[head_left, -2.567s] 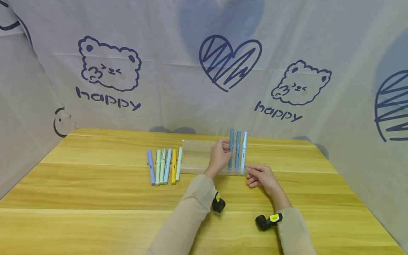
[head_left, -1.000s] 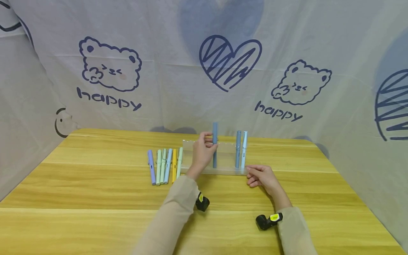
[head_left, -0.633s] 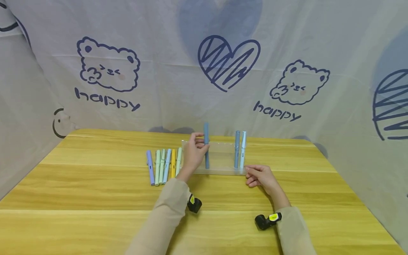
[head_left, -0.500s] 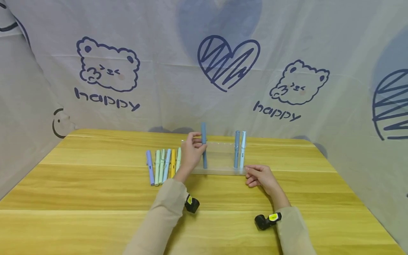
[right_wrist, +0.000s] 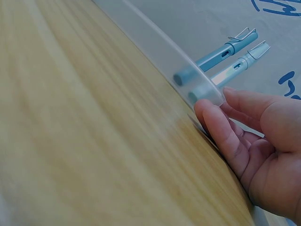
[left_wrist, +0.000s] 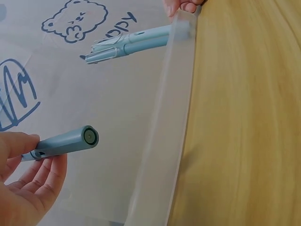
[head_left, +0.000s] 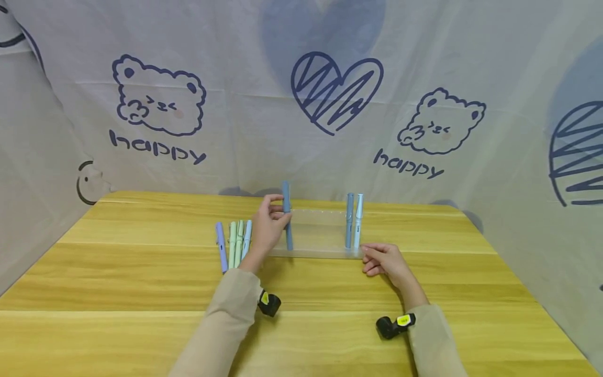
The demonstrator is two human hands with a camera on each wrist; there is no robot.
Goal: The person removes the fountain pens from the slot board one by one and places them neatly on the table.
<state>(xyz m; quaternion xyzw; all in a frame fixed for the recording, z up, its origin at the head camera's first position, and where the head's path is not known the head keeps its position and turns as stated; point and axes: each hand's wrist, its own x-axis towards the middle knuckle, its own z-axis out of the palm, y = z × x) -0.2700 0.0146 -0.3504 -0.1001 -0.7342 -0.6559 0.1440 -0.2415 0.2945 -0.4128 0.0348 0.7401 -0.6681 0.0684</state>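
My left hand (head_left: 266,229) pinches a blue-grey fountain pen (head_left: 286,195) upright between thumb and fingers, over the left part of a clear plastic pen stand (head_left: 317,233). In the left wrist view the round end of that pen (left_wrist: 70,141) hangs behind the stand's front lip (left_wrist: 162,117). At the stand's right end stand two pens side by side, one blue-grey (head_left: 349,220) and one pale blue (head_left: 359,220). My right hand (head_left: 390,263) holds the stand's right front corner between thumb and index finger, close to the pale blue pen in the right wrist view.
Left of the stand, a purple pen (head_left: 221,247), two pale green pens (head_left: 232,243) and a light blue pen (head_left: 247,238) lie on the wooden table (head_left: 330,335). My left forearm partly covers this row. A printed cloth (head_left: 254,131) hangs behind the table.
My left hand has lifted the blue-grey pen from beside the two standing pens and carried it left along the stand. It now hides the yellow pen and a green one. The right hand stays put.
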